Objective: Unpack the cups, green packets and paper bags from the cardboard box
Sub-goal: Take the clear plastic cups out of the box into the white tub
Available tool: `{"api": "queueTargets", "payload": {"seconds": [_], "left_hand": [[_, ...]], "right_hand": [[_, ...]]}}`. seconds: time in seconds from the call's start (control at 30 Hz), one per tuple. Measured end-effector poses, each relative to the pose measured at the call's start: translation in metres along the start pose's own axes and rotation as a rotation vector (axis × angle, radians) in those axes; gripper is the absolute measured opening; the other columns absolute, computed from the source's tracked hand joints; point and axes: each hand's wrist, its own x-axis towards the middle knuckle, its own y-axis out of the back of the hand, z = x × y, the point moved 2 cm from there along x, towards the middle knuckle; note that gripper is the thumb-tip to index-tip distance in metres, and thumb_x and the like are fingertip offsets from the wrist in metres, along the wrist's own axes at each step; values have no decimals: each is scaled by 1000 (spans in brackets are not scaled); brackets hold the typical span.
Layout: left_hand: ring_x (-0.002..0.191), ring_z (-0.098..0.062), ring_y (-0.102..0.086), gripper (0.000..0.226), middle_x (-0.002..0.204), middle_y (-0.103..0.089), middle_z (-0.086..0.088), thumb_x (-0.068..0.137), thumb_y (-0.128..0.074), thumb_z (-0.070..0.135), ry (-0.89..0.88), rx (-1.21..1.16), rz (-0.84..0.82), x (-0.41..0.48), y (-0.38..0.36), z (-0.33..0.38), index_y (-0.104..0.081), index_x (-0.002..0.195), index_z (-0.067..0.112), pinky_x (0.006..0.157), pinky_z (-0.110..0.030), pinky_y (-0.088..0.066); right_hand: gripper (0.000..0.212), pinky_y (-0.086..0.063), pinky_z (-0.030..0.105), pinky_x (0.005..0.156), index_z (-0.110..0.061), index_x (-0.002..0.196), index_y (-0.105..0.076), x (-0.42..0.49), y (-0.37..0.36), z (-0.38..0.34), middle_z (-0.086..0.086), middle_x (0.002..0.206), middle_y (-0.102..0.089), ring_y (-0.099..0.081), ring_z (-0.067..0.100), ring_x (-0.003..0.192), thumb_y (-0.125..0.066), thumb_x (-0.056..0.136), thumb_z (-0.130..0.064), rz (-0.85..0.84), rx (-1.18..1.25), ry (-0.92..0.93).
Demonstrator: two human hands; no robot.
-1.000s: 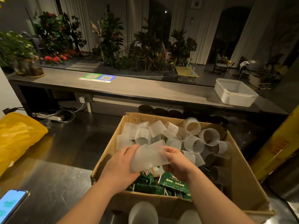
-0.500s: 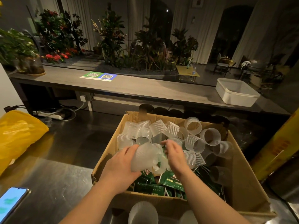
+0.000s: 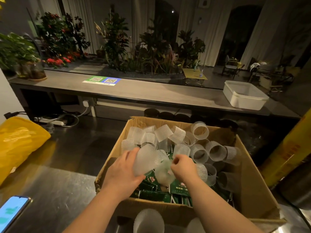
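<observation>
Bottom edge: two upturned cups (image 3: 149,221) just in front of the cardboard box (image 3: 252,190). Phone (image 3: 11,211) at lower left on the steel table (image 3: 58,182). Centre frame, over the box: left hand (image 3: 121,175) wraps its fingers round a ribbed cup (image 3: 148,158). Right hand (image 3: 183,167), fingers curled tight, pinches the rim of a second cup (image 3: 164,174), which is blurred. Green packets (image 3: 178,186) lie beneath, in the box's near half. Loose cups (image 3: 200,130) fill the far half. Yellow bag (image 3: 18,142) at left. White tub (image 3: 244,98) on the far counter, upper right; QR sheet (image 3: 102,80) upper centre-left.
</observation>
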Motion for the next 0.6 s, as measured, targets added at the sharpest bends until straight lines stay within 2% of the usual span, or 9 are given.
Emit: {"api": "queueTargets", "payload": {"seconds": [0.07,0.13,0.23,0.3,0.37,0.43,0.53,0.6], "left_hand": [[115,-2,-44,91,137,-39,22,79,-78,56,1,-3,-4,0,0,0,-22,149,41,101,-32,-51],[114,-3,-44,91,136,-40,22,79,-79,55,6,-4,-12,1,-1,-1,-23,149,41,100,-34,-51],[113,-3,-45,93,136,-41,22,77,-80,55,14,-12,-12,1,-1,-2,-24,149,41,100,-34,-52],[113,-2,-44,93,135,-40,22,77,-80,55,6,-10,-8,0,-1,-2,-23,149,41,99,-33,-52],[112,-2,-43,92,134,-39,23,78,-79,55,-1,-4,-8,-1,-1,-2,-23,149,41,97,-32,-52],[113,-3,-45,91,133,-39,23,78,-80,54,-14,-9,-15,-1,-1,-2,-23,148,42,98,-31,-51],[115,-2,-43,91,136,-40,24,78,-80,52,-50,-24,-49,-2,-2,-1,-23,148,42,101,-33,-49],[115,-1,-41,91,138,-40,23,79,-80,51,-57,-23,-56,-2,-2,0,-23,149,42,103,-33,-48]], "right_hand": [[5,-60,34,67,-16,92,-66,1,8,5,6,92,-69,-67,17,76,-65,93,-11,-11,272,-33],[4,-51,27,53,-5,92,-65,-4,15,5,15,95,-69,-64,14,62,-68,92,-7,-72,545,-32],[10,-44,26,46,-3,89,-59,-8,19,5,20,93,-67,-62,14,55,-69,92,-6,-65,685,-27],[14,-45,27,46,-6,88,-54,-6,18,6,19,93,-66,-67,19,61,-67,94,-8,-24,727,-55],[19,-49,31,46,-10,87,-46,-3,17,5,21,102,-67,-75,28,77,-63,97,-9,2,835,-79],[21,-57,37,50,-12,86,-44,-5,18,0,22,110,-65,-73,34,94,-60,99,-10,-5,908,-84],[19,-64,48,66,-11,86,-45,-11,18,-5,18,110,-62,-69,34,98,-58,100,-8,-88,925,-64],[15,-64,46,70,-8,87,-49,-15,16,-7,19,115,-61,-66,36,104,-59,99,-8,-200,952,-19]]}}
